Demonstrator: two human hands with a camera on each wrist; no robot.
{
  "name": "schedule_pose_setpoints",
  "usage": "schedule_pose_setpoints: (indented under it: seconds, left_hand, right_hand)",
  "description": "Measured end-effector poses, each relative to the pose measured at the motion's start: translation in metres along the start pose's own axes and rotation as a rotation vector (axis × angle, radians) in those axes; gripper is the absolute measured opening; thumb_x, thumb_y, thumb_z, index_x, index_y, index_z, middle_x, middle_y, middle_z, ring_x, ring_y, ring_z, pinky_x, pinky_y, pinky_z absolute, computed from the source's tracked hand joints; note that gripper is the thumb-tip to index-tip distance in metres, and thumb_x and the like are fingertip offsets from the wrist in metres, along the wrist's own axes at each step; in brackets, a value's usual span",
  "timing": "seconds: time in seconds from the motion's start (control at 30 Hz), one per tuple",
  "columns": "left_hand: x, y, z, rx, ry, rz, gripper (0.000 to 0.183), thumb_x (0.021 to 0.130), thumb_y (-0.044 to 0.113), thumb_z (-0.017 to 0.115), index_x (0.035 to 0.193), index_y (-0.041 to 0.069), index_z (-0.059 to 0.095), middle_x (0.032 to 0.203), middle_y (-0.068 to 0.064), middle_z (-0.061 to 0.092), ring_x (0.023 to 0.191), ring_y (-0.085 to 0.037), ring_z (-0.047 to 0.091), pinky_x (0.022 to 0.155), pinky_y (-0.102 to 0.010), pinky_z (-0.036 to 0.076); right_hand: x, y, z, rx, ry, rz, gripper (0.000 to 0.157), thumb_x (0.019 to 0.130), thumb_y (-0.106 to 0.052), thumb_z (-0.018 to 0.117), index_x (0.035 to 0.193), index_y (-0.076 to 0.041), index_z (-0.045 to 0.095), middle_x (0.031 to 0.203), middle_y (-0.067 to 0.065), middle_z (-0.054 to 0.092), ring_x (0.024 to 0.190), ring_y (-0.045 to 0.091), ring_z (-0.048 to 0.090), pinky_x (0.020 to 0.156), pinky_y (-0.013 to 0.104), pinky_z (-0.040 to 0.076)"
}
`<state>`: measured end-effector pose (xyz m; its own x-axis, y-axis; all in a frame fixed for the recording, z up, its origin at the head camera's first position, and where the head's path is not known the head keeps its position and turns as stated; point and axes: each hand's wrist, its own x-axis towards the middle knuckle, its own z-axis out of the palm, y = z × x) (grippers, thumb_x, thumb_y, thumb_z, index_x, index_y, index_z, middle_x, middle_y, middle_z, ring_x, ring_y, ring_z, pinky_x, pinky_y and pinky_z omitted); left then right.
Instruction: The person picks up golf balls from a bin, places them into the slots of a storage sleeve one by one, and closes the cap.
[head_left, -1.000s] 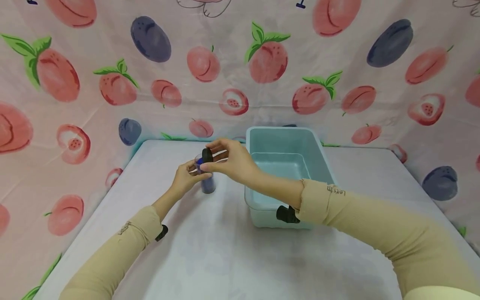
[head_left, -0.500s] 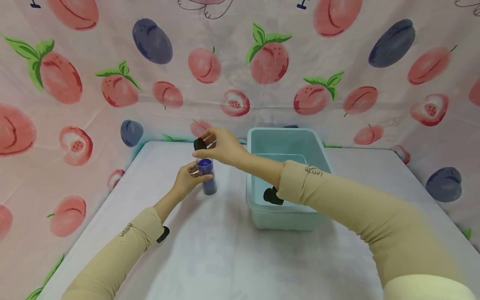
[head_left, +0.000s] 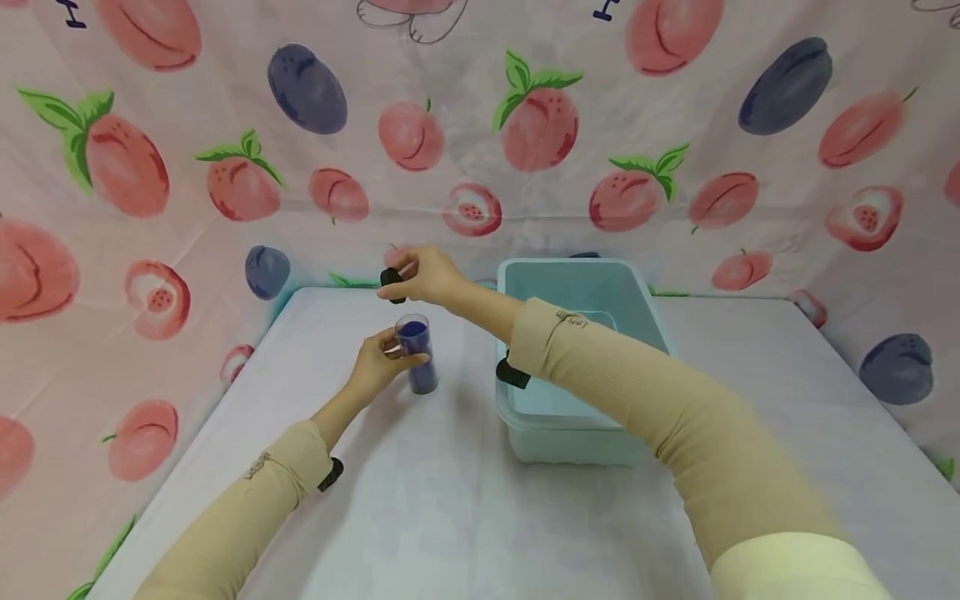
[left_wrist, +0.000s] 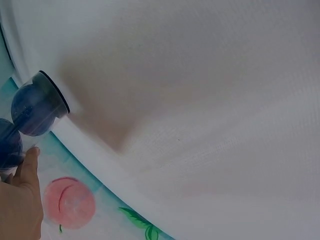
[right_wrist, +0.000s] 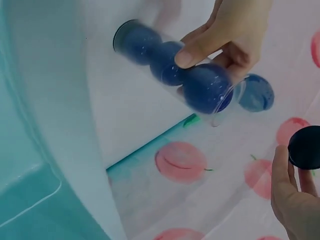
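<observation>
A clear tube (head_left: 424, 380) with blue balls inside stands near the table's left middle, its mouth uncapped. My left hand (head_left: 375, 365) grips the tube's upper part, thumb on the near side. Three blue balls (right_wrist: 207, 89) show stacked in the tube in the right wrist view. In the left wrist view, two blue balls (left_wrist: 35, 109) appear near the tube's closed end. My right hand (head_left: 433, 277) pinches a round black cap (head_left: 391, 285) above and slightly left of the tube's mouth, apart from it.
A light blue plastic tub (head_left: 573, 450) stands right of the tube, under my right forearm. The white-covered table (head_left: 420, 508) ends at the back against a fruit-patterned cloth (head_left: 540, 200). Each wrist carries a small black camera (head_left: 513, 372).
My right hand has moved the black cap up and left, away from the tube's mouth. My left hand keeps its grip on the tube, which has shifted slightly right in the view.
</observation>
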<state>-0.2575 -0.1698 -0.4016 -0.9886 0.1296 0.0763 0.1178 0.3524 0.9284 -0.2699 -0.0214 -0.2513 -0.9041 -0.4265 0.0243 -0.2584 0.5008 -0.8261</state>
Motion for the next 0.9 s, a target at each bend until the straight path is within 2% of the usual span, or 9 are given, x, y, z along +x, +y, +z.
schedule_pose_setpoints:
  seconds: [0.07,0.17,0.4,0.53,0.7,0.9]
  left_hand:
    - [0.001,0.001,-0.001,-0.001,-0.002,0.005,0.054,0.083,0.012,0.072,0.131,-0.003,0.05,0.131,-0.024,0.055,0.123,-0.038,0.052,0.102,-0.044,0.043]
    - [0.002,0.002,-0.002,-0.005,-0.003,0.01,0.055,0.083,0.012,0.072,0.131,-0.003,0.05,0.131,-0.025,0.055,0.122,-0.038,0.053,0.102,-0.044,0.043]
    - [0.001,0.0,-0.001,-0.019,-0.006,-0.006,0.054,0.083,0.01,0.071,0.132,-0.003,0.05,0.132,-0.023,0.054,0.123,-0.036,0.053,0.103,-0.043,0.043]
    - [-0.002,-0.001,0.0,-0.02,-0.013,-0.002,0.057,0.084,0.009,0.071,0.134,-0.003,0.046,0.135,-0.022,0.051,0.125,-0.036,0.05,0.104,-0.043,0.042]
    - [-0.002,0.0,0.0,-0.017,-0.011,0.03,0.056,0.084,0.008,0.07,0.133,-0.005,0.047,0.135,-0.023,0.051,0.127,-0.036,0.049,0.105,-0.043,0.042]
    - [-0.001,0.001,0.0,-0.024,-0.003,0.053,0.05,0.083,0.006,0.07,0.129,-0.004,0.051,0.132,-0.022,0.054,0.126,-0.033,0.05,0.104,-0.041,0.042]
  right_hand:
    - [0.006,0.002,-0.001,0.007,-0.018,0.006,0.042,0.081,-0.017,0.075,0.115,0.001,0.059,0.111,0.018,0.065,0.095,0.026,0.064,0.078,0.028,0.055]
    - [0.014,0.005,-0.002,-0.049,-0.055,-0.012,0.042,0.079,-0.015,0.076,0.112,0.003,0.059,0.112,0.019,0.064,0.094,0.024,0.063,0.077,0.028,0.056]
    - [0.028,0.013,-0.001,-0.424,-0.224,-0.128,0.042,0.079,-0.021,0.077,0.114,-0.002,0.062,0.107,0.015,0.068,0.099,0.023,0.064,0.081,0.025,0.051]
    - [0.031,0.017,0.004,-0.505,-0.32,-0.158,0.044,0.079,-0.021,0.077,0.115,-0.003,0.06,0.107,0.015,0.068,0.099,0.022,0.063,0.083,0.025,0.05]
    - [0.032,0.014,0.01,-0.605,-0.367,-0.195,0.042,0.078,-0.019,0.078,0.113,-0.003,0.061,0.111,0.014,0.065,0.102,0.023,0.061,0.084,0.027,0.05]
    - [0.029,0.009,0.015,-0.758,-0.398,-0.194,0.04,0.077,-0.016,0.078,0.112,-0.004,0.061,0.119,0.01,0.059,0.106,0.022,0.056,0.087,0.029,0.049]
